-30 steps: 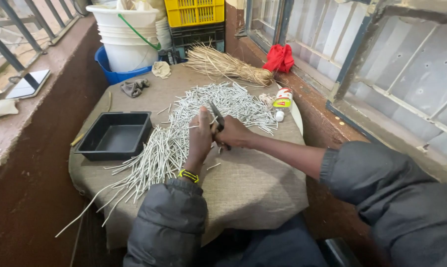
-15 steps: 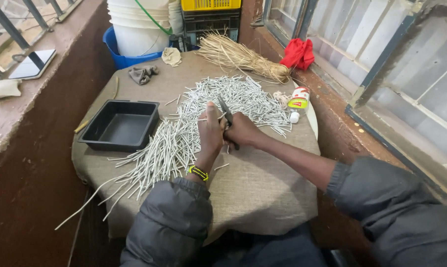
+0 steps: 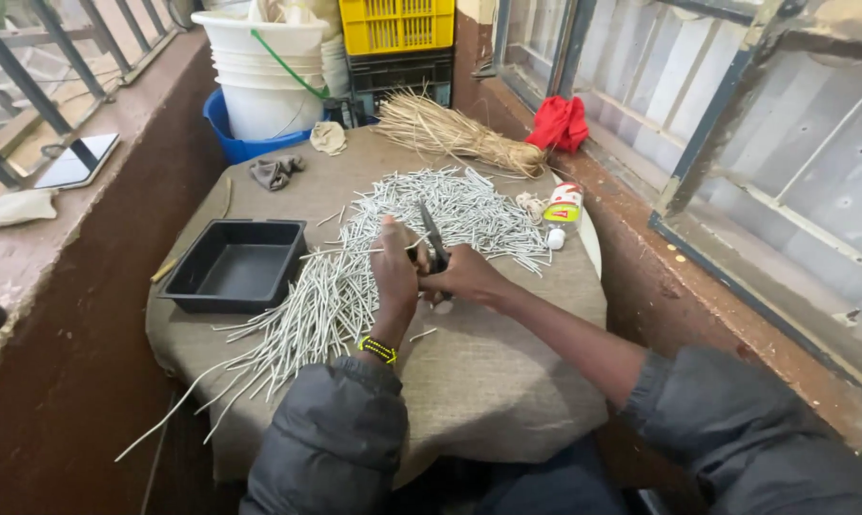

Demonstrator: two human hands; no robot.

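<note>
Burlap-covered table point(image 3: 507, 381) strewn with pale sticks point(image 3: 326, 296): left hand point(image 3: 395, 277) fingers pinch one, right hand point(image 3: 461, 275) clenches scissors point(image 3: 433, 238).

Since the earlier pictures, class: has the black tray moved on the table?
No. The black tray sits at the same left table edge, beside the pale sticks; only the camera shifted.

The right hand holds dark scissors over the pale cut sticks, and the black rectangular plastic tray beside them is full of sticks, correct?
Not quite: the head view shows the black rectangular plastic tray empty. The right hand does hold dark scissors over the pale cut sticks.
</note>
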